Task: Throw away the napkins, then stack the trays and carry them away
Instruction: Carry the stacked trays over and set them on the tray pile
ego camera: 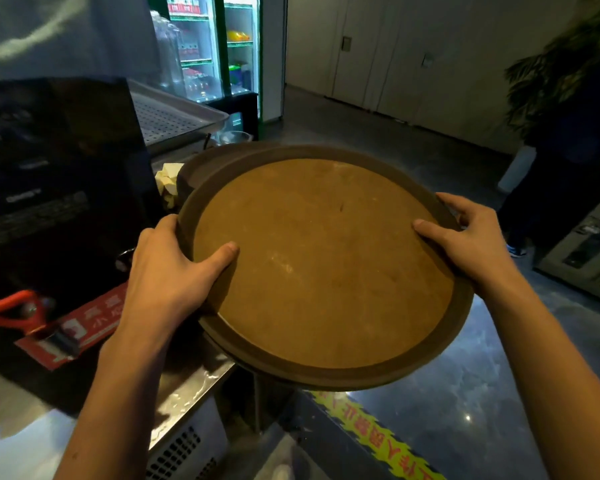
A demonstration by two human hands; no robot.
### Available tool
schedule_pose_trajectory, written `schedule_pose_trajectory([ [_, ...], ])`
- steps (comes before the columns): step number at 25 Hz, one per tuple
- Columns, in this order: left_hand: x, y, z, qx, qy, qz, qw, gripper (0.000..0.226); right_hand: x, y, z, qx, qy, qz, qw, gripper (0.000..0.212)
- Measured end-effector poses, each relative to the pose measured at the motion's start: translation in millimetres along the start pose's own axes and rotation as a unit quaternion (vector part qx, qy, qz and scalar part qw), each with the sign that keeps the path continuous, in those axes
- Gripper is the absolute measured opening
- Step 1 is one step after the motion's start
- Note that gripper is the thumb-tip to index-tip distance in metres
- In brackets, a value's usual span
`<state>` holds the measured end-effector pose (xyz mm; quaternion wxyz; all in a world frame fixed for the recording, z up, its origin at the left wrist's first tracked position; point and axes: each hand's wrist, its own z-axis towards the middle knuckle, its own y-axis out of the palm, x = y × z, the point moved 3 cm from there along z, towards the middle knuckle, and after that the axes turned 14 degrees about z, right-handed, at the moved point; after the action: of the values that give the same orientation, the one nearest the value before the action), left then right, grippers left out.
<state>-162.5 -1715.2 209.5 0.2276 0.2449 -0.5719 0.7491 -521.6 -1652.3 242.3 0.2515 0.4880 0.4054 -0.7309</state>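
I hold a stack of round brown trays (322, 265) in front of me, level, partly over the steel counter's edge and partly over the floor. The top tray has a dark rim and a lighter brown middle; the rim of a second tray (201, 164) sticks out behind it at the upper left. My left hand (173, 271) grips the left rim with the thumb on top. My right hand (464, 237) grips the right rim, thumb on the surface. Crumpled pale napkins (168, 181) lie on the counter just behind the left rim.
A black machine (59, 188) stands on the steel counter (187, 386) at the left, with a red-handled tool (14, 310) and a red sign (94, 317). A perforated metal tray (173, 116) and drink fridges (215, 46) are behind. A person (568, 174) stands at the right. Yellow tape (378, 441) marks the floor.
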Motion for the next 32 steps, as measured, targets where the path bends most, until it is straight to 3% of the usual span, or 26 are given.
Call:
schedule_pose_trajectory([
  [9,-2.4,35.3,89.1,0.028,-0.080,0.032,0.996,0.067,-2.1,75.3,137.7,-0.084,-0.008,-0.008,0.996,0.062],
  [15,2.8,47.0,115.5,0.039,-0.167,0.058,0.984,0.032,4.0,136.2,219.1,-0.180,-0.032,-0.006,0.983,0.063],
  [20,6.2,58.6,130.1,0.037,-0.240,0.092,0.966,0.037,10.3,183.6,270.5,-0.249,-0.055,-0.010,0.967,0.062],
  [24,7.9,68.7,131.9,0.056,-0.231,0.131,0.962,0.060,21.3,205.2,289.9,-0.288,-0.083,-0.049,0.953,0.064],
  [32,27.5,70.0,130.2,0.078,-0.223,0.171,0.956,0.070,20.8,207.1,295.2,-0.275,-0.146,-0.135,0.941,0.063],
])
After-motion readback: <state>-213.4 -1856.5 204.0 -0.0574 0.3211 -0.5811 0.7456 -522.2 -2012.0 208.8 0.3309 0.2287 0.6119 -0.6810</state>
